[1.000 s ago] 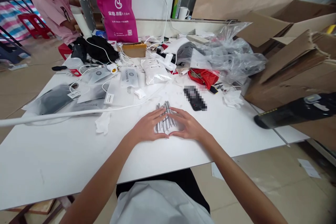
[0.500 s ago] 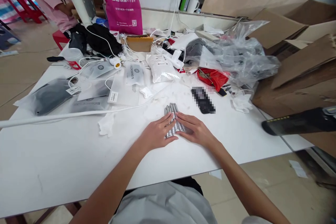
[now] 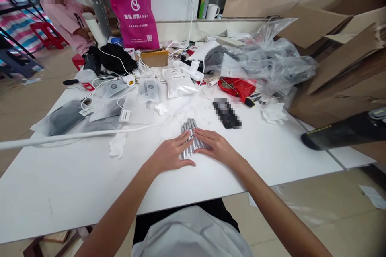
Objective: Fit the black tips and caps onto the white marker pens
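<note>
Several grey pens [image 3: 189, 133] lie bunched side by side on the white table [image 3: 75, 180], tips pointing away from me. My left hand [image 3: 170, 153] lies flat against the bundle's left side, fingers stretched out over the pens. My right hand [image 3: 214, 147] rests flat on the right side, fingers reaching across the pens toward the left hand. Both hands press the bundle together from the two sides; neither is wrapped round it.
A dark phone [image 3: 226, 113] lies just beyond the pens. White packets [image 3: 147, 90], cables, a red pouch [image 3: 237, 87] and clear plastic bags [image 3: 271, 64] crowd the far half. Cardboard boxes [image 3: 346, 68] stand right. A pink bag [image 3: 132, 12] and a seated person [image 3: 64, 16] are far left.
My hands have drawn closer together over the pens, squeezing a spread row into a tighter bunch. The view has shifted slightly.
</note>
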`<state>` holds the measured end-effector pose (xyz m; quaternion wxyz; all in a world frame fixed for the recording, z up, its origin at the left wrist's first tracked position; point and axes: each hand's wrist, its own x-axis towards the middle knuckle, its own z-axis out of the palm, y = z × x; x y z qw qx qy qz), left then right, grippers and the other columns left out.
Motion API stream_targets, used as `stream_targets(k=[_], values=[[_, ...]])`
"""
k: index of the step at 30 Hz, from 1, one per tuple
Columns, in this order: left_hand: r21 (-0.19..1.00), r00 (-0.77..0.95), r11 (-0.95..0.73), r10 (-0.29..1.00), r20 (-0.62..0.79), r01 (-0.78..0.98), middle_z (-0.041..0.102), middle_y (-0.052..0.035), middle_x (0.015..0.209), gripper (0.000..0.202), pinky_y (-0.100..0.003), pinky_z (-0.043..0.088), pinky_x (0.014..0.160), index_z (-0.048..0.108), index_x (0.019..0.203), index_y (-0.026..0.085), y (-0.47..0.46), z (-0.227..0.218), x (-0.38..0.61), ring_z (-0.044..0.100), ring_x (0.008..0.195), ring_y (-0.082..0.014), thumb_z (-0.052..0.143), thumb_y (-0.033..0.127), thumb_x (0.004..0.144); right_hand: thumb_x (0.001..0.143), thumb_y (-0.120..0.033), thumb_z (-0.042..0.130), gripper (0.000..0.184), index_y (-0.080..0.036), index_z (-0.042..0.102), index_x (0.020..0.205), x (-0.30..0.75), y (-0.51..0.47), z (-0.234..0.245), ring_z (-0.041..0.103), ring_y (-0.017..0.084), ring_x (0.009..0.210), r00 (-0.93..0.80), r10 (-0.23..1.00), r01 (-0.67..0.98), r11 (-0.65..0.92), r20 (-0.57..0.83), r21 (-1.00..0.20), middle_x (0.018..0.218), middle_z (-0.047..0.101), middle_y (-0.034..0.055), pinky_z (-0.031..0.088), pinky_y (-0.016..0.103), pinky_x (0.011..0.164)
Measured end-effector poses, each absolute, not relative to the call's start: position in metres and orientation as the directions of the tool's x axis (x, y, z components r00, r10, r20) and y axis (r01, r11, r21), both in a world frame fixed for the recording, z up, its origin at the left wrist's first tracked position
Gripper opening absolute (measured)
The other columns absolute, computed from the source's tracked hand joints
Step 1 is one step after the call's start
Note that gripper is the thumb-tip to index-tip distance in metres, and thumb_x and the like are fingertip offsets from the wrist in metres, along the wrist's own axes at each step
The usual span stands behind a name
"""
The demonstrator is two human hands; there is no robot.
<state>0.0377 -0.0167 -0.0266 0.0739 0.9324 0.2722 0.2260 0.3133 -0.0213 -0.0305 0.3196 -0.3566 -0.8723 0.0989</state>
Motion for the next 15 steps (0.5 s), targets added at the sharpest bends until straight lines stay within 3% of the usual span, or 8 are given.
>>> stream_targets(k=[8,15], values=[[0.255,0.731,-0.832,0.554,0.399,0.492,0.058,-0.0184,0.162,0.063,-0.046,0.065,0.11,0.061,0.151,0.016,-0.0152,-0.03,0.0391,0.054,0.155,-0.0311,0.063,0.06,0.105,0.094,-0.045,0.084,0.076,-0.034,0.054,0.163,0.3136,-0.0222,-0.0294,0.064,0.035,0.145,-0.53,0.712,0.571,0.701,0.46,-0.427,0.16,0.062,0.0111,0.06,0.057,0.117],[0.276,0.712,-0.821,0.571,0.409,0.5,0.058,-0.017,0.163,0.056,-0.046,0.063,0.114,0.064,0.147,0.017,-0.016,-0.0315,0.0403,0.055,0.155,-0.0303,0.063,0.056,0.106,0.098,-0.047,0.079,0.086,-0.034,0.037,0.172,0.3132,-0.0211,-0.0287,0.053,0.036,0.155,-0.535,0.758,0.628,0.652,0.373,-0.424,0.171,0.048,0.0131,0.054,0.06,0.123]])
